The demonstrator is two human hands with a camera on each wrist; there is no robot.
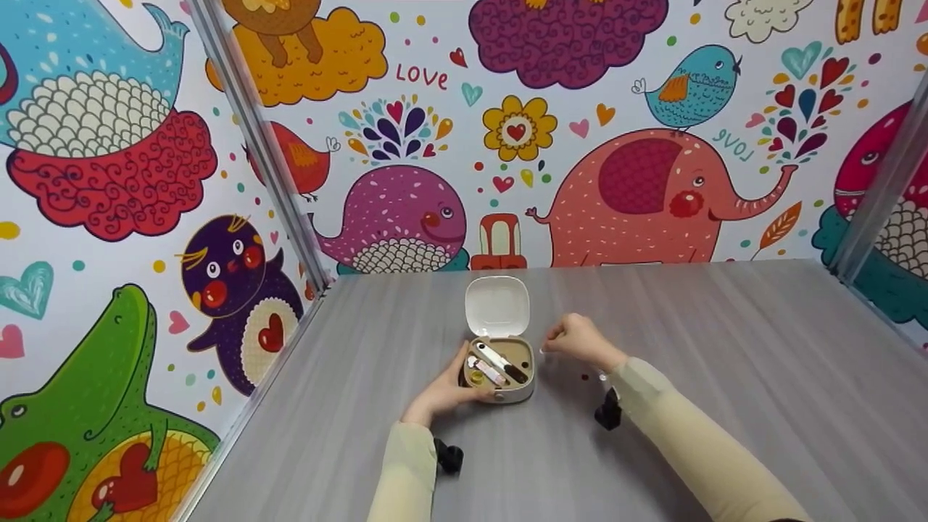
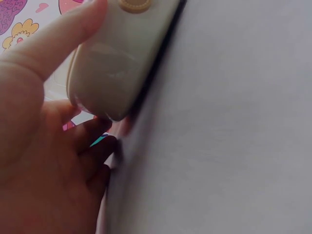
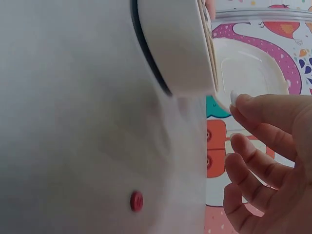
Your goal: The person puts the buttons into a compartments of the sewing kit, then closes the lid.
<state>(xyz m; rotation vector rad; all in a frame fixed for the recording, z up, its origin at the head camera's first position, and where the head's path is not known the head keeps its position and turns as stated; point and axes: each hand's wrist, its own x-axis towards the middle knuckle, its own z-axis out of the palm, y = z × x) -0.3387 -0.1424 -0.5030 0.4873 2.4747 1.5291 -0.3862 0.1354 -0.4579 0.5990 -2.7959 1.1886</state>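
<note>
A small white box (image 1: 515, 395) with its lid (image 1: 497, 306) raised stands on the table. My left hand (image 1: 446, 391) grips its left side, the thumb at the front wall and the fingers round the side. In its beige insert lie a white-and-dark slim tool (image 1: 500, 361), a pinkish tube-like item (image 1: 489, 371), a yellow round item (image 1: 476, 377) and a small dark button-like disc (image 1: 525, 365). Right of the box, above the table, my right hand (image 1: 583, 341) pinches a small white button-like piece (image 3: 233, 97) between thumb and forefinger, its other fingers loosely bent.
On the grey table (image 1: 362, 435), a red button (image 3: 137, 201) lies right of the box. A small whitish piece (image 1: 602, 376) lies by the right cuff. Printed cartoon panels (image 1: 507, 181) wall in the back and sides, with metal posts (image 1: 268, 145) at the corners.
</note>
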